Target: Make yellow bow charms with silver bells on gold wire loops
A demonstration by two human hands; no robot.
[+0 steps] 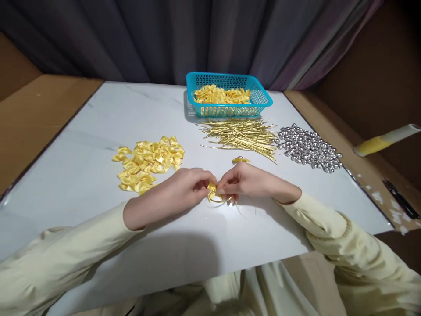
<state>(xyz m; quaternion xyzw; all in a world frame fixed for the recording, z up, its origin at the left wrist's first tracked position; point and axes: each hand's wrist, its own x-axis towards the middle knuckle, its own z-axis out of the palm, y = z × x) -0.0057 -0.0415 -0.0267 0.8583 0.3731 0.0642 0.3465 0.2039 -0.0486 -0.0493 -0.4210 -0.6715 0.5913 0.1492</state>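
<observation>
Near the middle of the white table, my left hand (187,186) pinches a yellow satin ribbon bow (212,188) between thumb and fingers. My right hand (246,179) meets it at the bow's right side, fingers closed on a thin gold cord (223,201) that curves in a loop below the bow. My fingertips partly hide both. Just beyond my right hand lies another yellow bow (241,159) with a silver bead on it. A heap of loose yellow bows (153,156) rests to the left of my hands.
A blue plastic basket (237,109) of yellow bows stands at the back. In front of it is a pile of gold cords (241,135). Silver beads (309,147) are heaped at the right. Off the table's right edge are a yellow-and-white stick (384,140) and a dark pen-like object (401,199).
</observation>
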